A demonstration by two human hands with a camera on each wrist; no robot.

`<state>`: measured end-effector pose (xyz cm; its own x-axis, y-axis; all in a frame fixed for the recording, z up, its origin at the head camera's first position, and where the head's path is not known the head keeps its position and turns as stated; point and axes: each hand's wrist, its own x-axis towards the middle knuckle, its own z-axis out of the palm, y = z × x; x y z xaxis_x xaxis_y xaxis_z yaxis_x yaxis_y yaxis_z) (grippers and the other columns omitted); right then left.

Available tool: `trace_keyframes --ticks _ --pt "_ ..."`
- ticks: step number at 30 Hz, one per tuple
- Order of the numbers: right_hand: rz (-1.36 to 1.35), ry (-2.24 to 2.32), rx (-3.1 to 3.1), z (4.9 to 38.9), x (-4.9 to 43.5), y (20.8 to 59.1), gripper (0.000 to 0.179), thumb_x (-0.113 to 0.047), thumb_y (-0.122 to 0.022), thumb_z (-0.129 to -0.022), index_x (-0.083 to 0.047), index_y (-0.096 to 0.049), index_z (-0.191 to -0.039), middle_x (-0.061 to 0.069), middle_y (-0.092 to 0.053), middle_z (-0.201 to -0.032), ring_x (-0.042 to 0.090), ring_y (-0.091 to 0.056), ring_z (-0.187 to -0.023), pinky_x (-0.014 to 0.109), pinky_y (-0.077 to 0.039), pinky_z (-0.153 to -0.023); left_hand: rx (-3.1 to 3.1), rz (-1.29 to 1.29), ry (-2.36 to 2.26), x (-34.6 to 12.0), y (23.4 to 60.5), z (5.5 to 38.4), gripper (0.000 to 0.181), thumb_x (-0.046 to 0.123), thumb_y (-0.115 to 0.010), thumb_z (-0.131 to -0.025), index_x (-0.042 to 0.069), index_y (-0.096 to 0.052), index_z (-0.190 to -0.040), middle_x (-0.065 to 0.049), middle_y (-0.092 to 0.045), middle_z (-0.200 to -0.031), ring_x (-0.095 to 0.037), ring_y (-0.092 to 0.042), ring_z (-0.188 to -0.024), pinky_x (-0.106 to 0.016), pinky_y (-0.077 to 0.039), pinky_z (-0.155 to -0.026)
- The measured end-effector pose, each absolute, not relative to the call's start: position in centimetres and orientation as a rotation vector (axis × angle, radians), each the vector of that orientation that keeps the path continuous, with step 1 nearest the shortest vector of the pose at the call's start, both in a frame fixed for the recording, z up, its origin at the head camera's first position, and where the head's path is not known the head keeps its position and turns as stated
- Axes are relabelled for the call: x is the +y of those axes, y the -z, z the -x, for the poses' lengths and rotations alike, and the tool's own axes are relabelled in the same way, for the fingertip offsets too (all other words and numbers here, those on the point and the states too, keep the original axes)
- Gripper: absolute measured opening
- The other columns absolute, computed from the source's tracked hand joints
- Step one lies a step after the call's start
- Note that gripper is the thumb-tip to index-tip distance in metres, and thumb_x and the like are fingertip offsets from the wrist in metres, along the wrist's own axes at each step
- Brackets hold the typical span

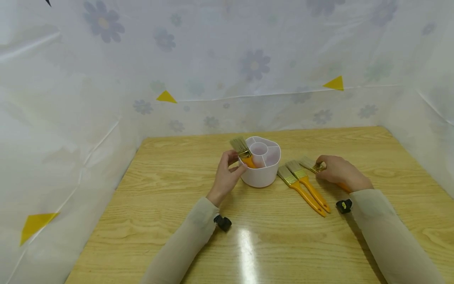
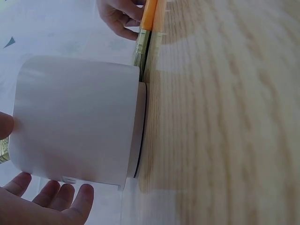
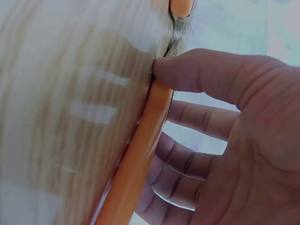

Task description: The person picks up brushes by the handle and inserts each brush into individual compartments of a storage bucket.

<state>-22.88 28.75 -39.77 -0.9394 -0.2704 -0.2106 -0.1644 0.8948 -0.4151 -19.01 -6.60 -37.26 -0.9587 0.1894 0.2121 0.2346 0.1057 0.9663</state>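
A white round-cornered organizer (image 1: 260, 176) with several compartments stands upright on the table. One paintbrush (image 1: 244, 152) with an orange handle is in its left compartment, bristles up, leaning left. My left hand (image 1: 228, 173) holds the organizer's left side, thumb toward the front and fingers farther back; the left wrist view shows fingertips (image 2: 84, 193) against its wall. My right hand (image 1: 340, 170) pinches another paintbrush (image 3: 136, 159) near its metal band, thumb on one side and fingers on the other. That brush lies low at the tabletop, and the hand covers part of it.
Two more paintbrushes, one nearer (image 1: 301, 193) and one beside it (image 1: 312, 188), lie side by side between the organizer and my right hand. Flower-patterned sheeting (image 1: 213, 71) walls the wooden table (image 1: 170, 177) at the back and sides.
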Motion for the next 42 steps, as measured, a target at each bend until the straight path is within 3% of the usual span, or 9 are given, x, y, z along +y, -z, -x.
trace_keyframes --ticks 12,19,22,33,42 --pt "0.261 0.566 2.802 22.6 28.9 39.6 0.045 -0.027 -0.063 -0.088 -0.003 -0.055 -0.125 0.028 -0.055 -0.125 0.043 -0.054 -0.105 0.056 -0.045 -0.073 -2.306 0.471 2.058 -6.7 37.4 19.1 0.055 0.003 -0.064 -0.089 -0.006 -0.037 -0.135 -0.025 -0.042 -0.135 -0.04 -0.041 -0.125 -0.056 -0.037 -0.102" --pt "0.259 0.551 2.817 22.7 29.1 39.9 0.045 -0.026 -0.06 -0.088 -0.003 -0.053 -0.126 0.028 -0.056 -0.123 0.043 -0.055 -0.104 0.055 -0.046 -0.07 -2.277 0.444 2.034 -6.8 40.7 21.0 0.058 0.013 -0.069 -0.087 0.007 -0.042 -0.137 -0.011 -0.046 -0.136 -0.026 -0.045 -0.124 -0.047 -0.041 -0.101" --pt "0.248 0.543 2.826 22.9 29.1 39.8 0.045 -0.026 -0.06 -0.088 -0.003 -0.053 -0.126 0.029 -0.055 -0.123 0.044 -0.054 -0.103 0.056 -0.045 -0.07 -2.286 0.44 2.019 -6.8 40.7 21.0 0.058 0.013 -0.069 -0.087 0.007 -0.042 -0.138 -0.01 -0.046 -0.136 -0.025 -0.046 -0.124 -0.046 -0.042 -0.101" --pt "0.233 0.55 2.848 22.9 29.0 39.7 0.046 -0.025 -0.061 -0.087 0.0 -0.053 -0.125 0.029 -0.056 -0.12 0.041 -0.055 -0.1 0.055 -0.045 -0.071 -2.286 0.448 2.022 -6.7 40.7 21.0 0.057 0.013 -0.069 -0.088 0.007 -0.041 -0.137 -0.01 -0.045 -0.136 -0.024 -0.045 -0.124 -0.043 -0.042 -0.1" --pt "0.221 0.536 2.87 23.0 29.1 39.5 0.049 -0.028 -0.064 -0.086 -0.001 -0.052 -0.126 0.027 -0.058 -0.115 0.036 -0.058 -0.093 0.049 -0.046 -0.064 -2.279 0.461 2.074 -6.8 39.9 20.6 0.058 0.006 -0.067 -0.087 -0.001 -0.037 -0.136 -0.019 -0.039 -0.139 -0.034 -0.04 -0.129 -0.051 -0.038 -0.103"
